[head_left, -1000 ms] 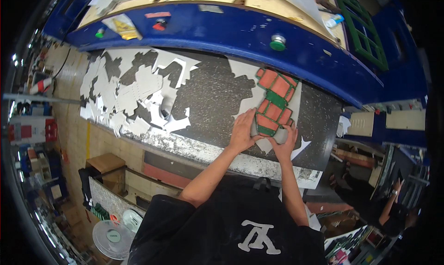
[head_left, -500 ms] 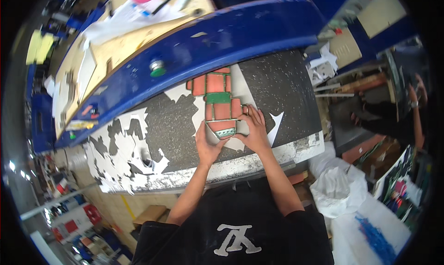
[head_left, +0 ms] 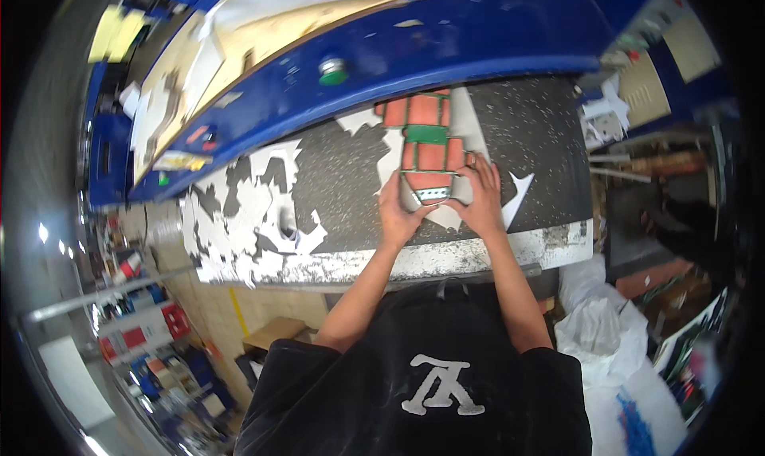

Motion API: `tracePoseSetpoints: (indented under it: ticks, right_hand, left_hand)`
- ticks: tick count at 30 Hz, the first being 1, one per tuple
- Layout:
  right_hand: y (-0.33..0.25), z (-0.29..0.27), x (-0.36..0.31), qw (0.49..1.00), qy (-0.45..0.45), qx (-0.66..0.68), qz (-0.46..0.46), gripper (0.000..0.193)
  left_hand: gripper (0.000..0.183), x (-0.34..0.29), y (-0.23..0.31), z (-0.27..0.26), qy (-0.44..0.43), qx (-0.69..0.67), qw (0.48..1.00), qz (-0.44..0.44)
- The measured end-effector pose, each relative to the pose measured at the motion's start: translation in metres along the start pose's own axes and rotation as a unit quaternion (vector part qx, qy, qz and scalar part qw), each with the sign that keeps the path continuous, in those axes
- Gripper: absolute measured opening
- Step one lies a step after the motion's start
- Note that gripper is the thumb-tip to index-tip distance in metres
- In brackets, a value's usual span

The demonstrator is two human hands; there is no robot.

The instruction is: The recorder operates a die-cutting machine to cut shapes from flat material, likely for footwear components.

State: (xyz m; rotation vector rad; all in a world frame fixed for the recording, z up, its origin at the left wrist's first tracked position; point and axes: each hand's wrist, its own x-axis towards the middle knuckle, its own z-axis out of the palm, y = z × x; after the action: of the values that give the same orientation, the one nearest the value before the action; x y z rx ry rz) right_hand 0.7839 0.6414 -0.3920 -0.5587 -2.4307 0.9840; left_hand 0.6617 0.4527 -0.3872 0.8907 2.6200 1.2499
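Observation:
A blocky cutting die (head_left: 430,155), red with green bands and dark edges, lies on a white sheet (head_left: 472,117) over the dark speckled bench pad. Its far end reaches the edge of the blue beam. My left hand (head_left: 398,211) curves around the near left corner of the die, thumb at its near edge. On the other side my right hand (head_left: 481,201) has its fingers bent along the right flank, its thumb close to the left thumb. A pale dotted strip shows on the die between my hands.
A thick blue press beam (head_left: 446,38) with a green button (head_left: 332,72) spans the far side. Torn white offcuts (head_left: 231,217) cover the pad's left; a white scrap (head_left: 519,197) lies right of my right hand. A white bag (head_left: 594,328) stands at right, near another person's dark clothing.
The whole view has shifted, so the bench sits higher and farther right in the picture. Both hands stay around the near end of the die, which keeps its place against the beam.

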Motion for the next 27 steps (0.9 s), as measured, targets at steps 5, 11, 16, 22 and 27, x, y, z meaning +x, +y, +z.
tracePoseSetpoints:
  ticks: [5, 11, 16, 22, 27]
  right_hand:
    - [-0.003, 0.007, 0.001, 1.000, -0.006, 0.017, -0.021, 0.078]
    - [-0.007, -0.012, -0.017, 0.999, -0.037, -0.011, -0.023, 0.097]
    - [-0.017, -0.028, -0.081, 0.998, -0.018, 0.014, -0.055, 0.065]
    - [-0.024, -0.052, -0.118, 0.919, -0.377, 0.092, -0.072, 0.026]
    - [-0.043, -0.059, -0.130, 0.901, -0.420, 0.093, -0.057, 0.031]
  left_hand:
    - [0.113, 0.001, 0.009, -0.019, -0.003, -0.001, 1.000, 0.020]
    - [0.116, -0.006, 0.006, -0.025, -0.017, -0.066, 0.998, 0.004]
    - [0.115, -0.002, 0.013, -0.072, -0.030, -0.194, 0.980, -0.019]
    - [0.103, 0.036, 0.064, -0.172, 0.187, -0.007, 0.980, 0.068]
    - [0.106, 0.052, 0.135, -0.199, 0.296, 0.133, 0.924, 0.203]
